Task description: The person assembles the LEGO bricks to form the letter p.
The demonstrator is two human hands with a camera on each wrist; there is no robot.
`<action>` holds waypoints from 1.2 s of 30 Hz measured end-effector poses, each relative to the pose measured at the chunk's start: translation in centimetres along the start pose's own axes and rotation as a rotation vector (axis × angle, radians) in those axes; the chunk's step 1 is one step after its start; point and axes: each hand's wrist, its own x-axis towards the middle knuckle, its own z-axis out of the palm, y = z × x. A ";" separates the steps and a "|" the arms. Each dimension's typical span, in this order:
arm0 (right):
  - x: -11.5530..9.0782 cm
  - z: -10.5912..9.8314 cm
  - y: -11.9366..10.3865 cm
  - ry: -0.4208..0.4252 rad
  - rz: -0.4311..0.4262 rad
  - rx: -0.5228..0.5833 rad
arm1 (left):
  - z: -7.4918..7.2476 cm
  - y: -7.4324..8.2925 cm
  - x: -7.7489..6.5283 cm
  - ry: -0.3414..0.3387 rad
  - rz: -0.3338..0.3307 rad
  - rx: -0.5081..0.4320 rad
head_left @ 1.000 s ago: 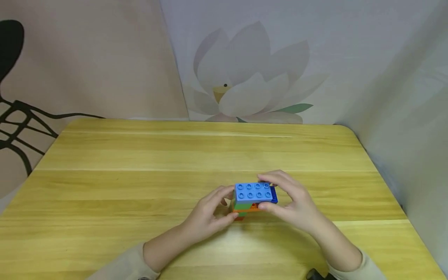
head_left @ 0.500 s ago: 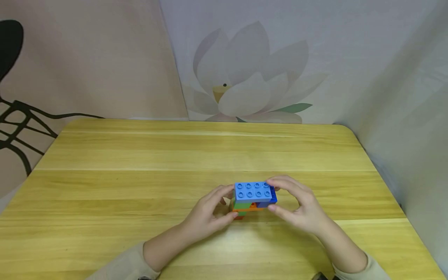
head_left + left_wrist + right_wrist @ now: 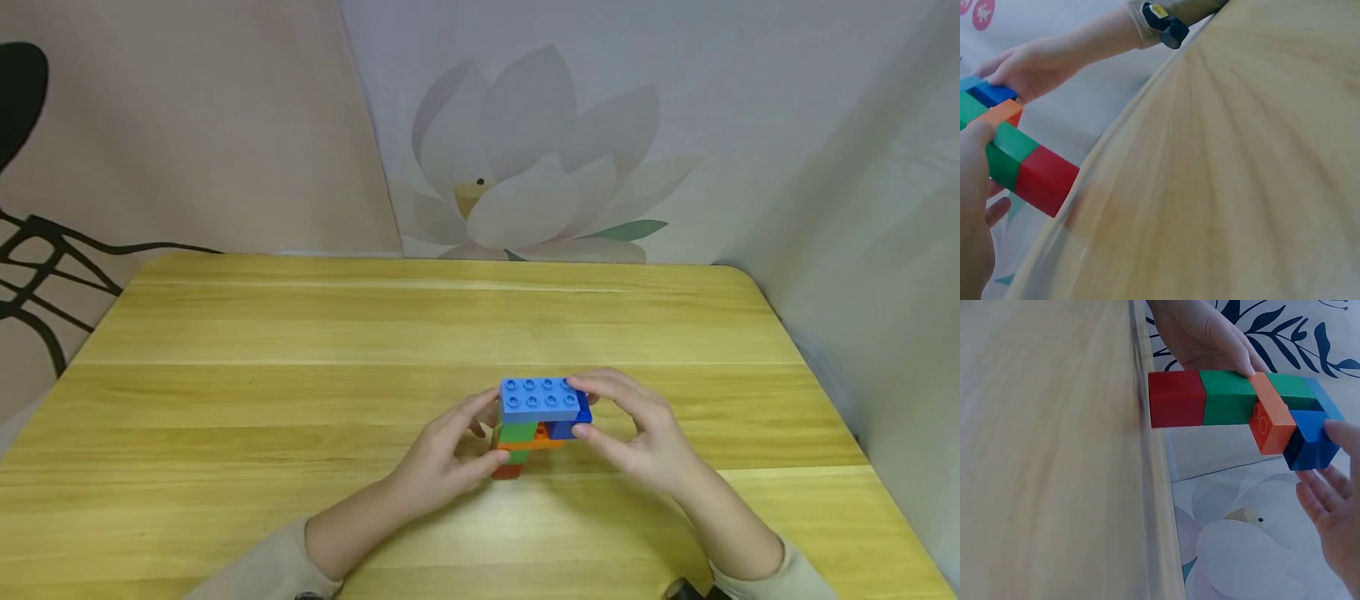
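Note:
A stack of toy building bricks is between my two hands above the middle of the table. It has a red brick (image 3: 1177,399) at the bottom, then a green brick (image 3: 1230,398), an orange brick (image 3: 1272,425), another green brick (image 3: 517,432) and a light blue brick (image 3: 539,400) on top. Beneath the light blue one, to the right, sits a dark blue brick (image 3: 1313,439). My left hand (image 3: 431,462) grips the stack's left side, thumb near the orange layer. My right hand (image 3: 637,433) pinches the dark blue brick's right end. Whether the red brick touches the table cannot be told.
The wooden table (image 3: 300,400) stretches out on all sides of the stack. A curtain with a printed flower (image 3: 525,192) hangs behind its far edge. Black wrist gear (image 3: 1166,28) shows at the right sleeve.
The right fingers have shifted right along the dark blue brick, uncovering its front. The stack has tilted a little, showing more of its front face and the red brick.

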 end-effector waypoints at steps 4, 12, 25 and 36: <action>0.3 -0.2 0.0 -0.024 0.124 0.039 | -0.1 0.3 0.0 0.029 -0.059 -0.074; 0.9 -0.1 0.6 -0.047 0.264 0.095 | 0.0 0.5 0.2 0.060 -0.080 -0.128; 1.7 0.3 2.9 -0.107 0.530 0.143 | 0.0 -0.1 0.3 0.067 -0.264 -0.146; 1.1 0.8 4.9 -0.132 0.653 0.220 | -0.3 -0.9 0.5 0.038 -0.383 -0.032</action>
